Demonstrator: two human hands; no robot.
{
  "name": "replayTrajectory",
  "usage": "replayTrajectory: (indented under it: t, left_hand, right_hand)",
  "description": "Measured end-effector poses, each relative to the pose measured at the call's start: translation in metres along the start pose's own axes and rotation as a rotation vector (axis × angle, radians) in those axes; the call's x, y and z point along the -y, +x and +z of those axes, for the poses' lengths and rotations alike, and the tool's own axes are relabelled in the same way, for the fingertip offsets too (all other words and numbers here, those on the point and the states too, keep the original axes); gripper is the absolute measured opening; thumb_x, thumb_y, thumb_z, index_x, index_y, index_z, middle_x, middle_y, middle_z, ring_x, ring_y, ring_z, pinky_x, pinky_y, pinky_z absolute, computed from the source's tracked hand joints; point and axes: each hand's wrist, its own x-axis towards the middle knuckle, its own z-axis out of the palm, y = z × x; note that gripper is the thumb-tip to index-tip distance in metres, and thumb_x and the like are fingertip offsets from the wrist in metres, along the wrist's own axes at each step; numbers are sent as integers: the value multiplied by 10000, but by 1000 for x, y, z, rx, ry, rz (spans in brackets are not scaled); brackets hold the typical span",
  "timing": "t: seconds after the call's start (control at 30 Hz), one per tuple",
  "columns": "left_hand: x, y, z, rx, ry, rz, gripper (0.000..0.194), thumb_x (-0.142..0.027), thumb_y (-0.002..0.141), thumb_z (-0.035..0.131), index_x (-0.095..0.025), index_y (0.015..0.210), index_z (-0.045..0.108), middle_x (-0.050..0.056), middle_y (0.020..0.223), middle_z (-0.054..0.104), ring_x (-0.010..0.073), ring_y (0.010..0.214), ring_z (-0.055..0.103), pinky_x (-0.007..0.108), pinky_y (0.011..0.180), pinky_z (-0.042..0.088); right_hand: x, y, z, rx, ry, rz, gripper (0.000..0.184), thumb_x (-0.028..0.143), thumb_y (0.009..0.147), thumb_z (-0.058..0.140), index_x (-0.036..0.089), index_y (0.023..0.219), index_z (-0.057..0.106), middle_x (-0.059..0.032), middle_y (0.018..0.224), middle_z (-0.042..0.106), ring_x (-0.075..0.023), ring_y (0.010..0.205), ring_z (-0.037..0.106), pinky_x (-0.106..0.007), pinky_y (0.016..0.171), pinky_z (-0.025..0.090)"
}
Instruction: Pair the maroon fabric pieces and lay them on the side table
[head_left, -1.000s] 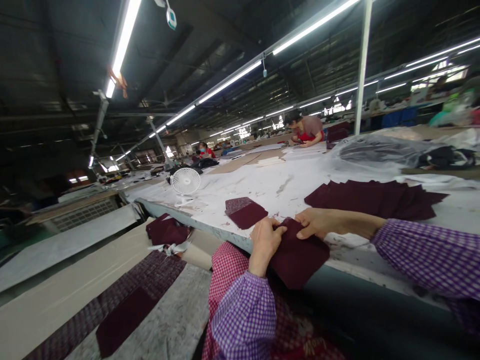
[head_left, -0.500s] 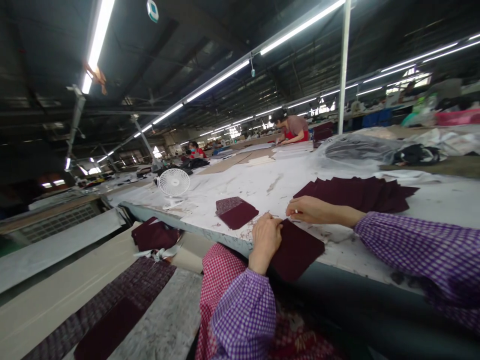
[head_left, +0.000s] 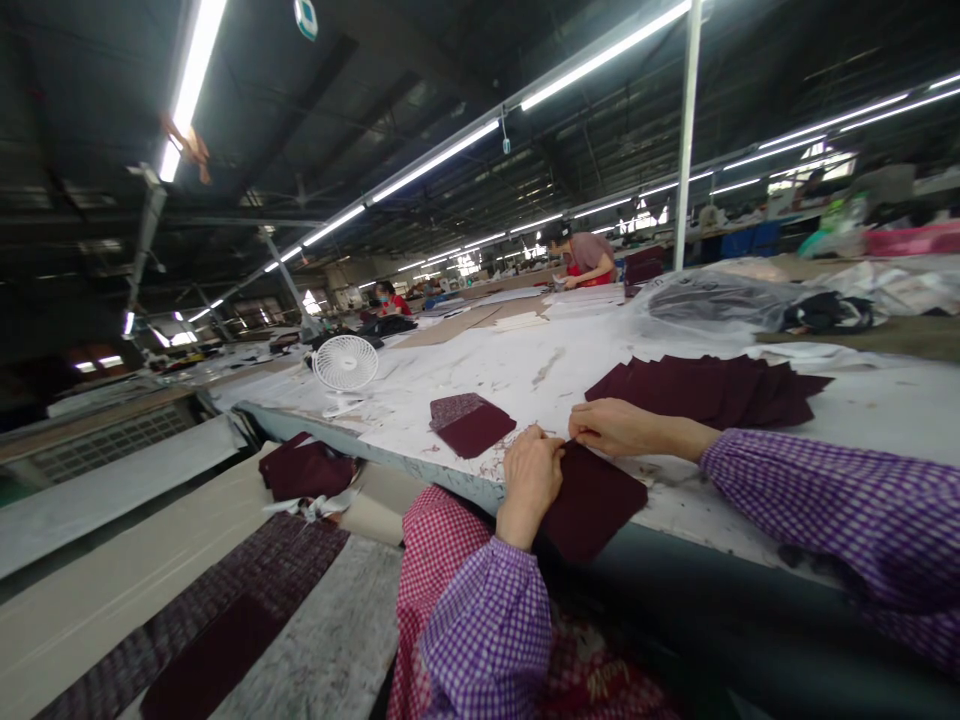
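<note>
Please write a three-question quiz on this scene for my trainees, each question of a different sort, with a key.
1. What does the left hand hold?
2. True or false: the white fan stands on the table.
3. The sleeves are: A, plain green; B, purple and white check; C, plain yellow.

Key:
1. A maroon piece.
2. True.
3. B.
</note>
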Motion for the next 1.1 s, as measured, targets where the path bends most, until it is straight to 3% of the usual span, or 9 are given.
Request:
replayTrajectory:
  t: [0.23,0.43,0.63,0.73,0.83,0.93,1.1]
  left_hand:
    - [1,-3,2,-54,-96,-35,281,-205,888,492,-278,1085,679,33,970,619,184,981,552,281,819,423]
    - [1,-3,-1,-23,-35,44,311,-208,909,434,-293,1031,707,33,953,612,192,947,544,293,790,425]
    - [0,-2,-1,-7,-23,63,323,-187,896,431,-281,1027,711,53,969,606,209,956,537,307,800,424]
    - [-2,-2,0,-13,-34,62,326,-176,891,433,-281,1031,708,57,959,603,208,954,538,306,805,424]
    - [-1,-2,-3,-19,-40,70,319,-183,895,431,-273,1024,708,59,950,604,206,960,540,304,811,428]
    - [9,-7,-10,-11,-84,73,276,-171,869,489,-263,1004,712,47,959,623,198,969,545,298,831,430]
    - [41,-25,-16,-101,-225,9,170,-163,826,586,-238,881,728,16,902,646,170,912,553,281,828,435]
  right_hand:
    - [3,-8,9,-57,-314,-166,187,119,912,380,133,872,562,-85,874,574,-162,715,518,-279,590,350]
    - [0,-9,9,-11,-358,-252,162,89,887,438,149,934,580,-68,927,586,-159,747,532,-265,565,359]
    - [-9,-11,-1,0,-188,-99,257,26,833,438,166,929,632,-66,891,608,-166,817,579,-253,649,406]
    - [4,-9,-7,-42,-1,-58,272,42,845,412,156,954,633,-82,956,624,-160,849,590,-258,737,427]
    - [22,-6,-11,0,67,-29,255,64,863,391,139,909,630,-92,920,632,-162,813,593,-267,746,433]
    - [32,-6,-13,17,63,18,260,77,869,389,144,906,637,-93,886,633,-167,802,594,-272,745,435]
    - [27,-11,-14,22,89,-67,293,80,859,392,166,930,663,-81,902,640,-166,837,593,-266,771,435]
